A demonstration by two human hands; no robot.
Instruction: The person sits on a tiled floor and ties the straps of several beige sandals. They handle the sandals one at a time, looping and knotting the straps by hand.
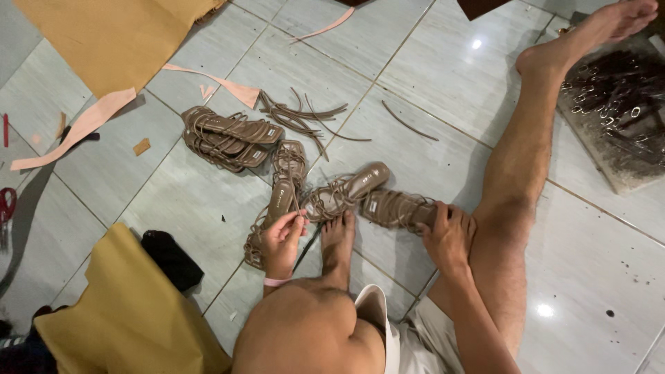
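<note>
I sit on a tiled floor with several brown strappy sandals before me. My left hand (282, 239) pinches a thin strap of the sandal (277, 208) lying lengthwise by my left foot (337, 242). My right hand (449, 235) grips the end of another sandal (398, 209) lying against my right leg. A third sandal (346, 192) lies between them, above my toes. A stacked pair of sandals (228, 137) sits farther off to the left.
Loose brown straps (301, 116) lie beyond the sandals. Tan sheet material (111, 38) is at the top left and lower left (125, 312), with pink strips (76, 131). Red scissors (7, 206) lie at the left edge. A board of metal buckles (616, 104) sits right.
</note>
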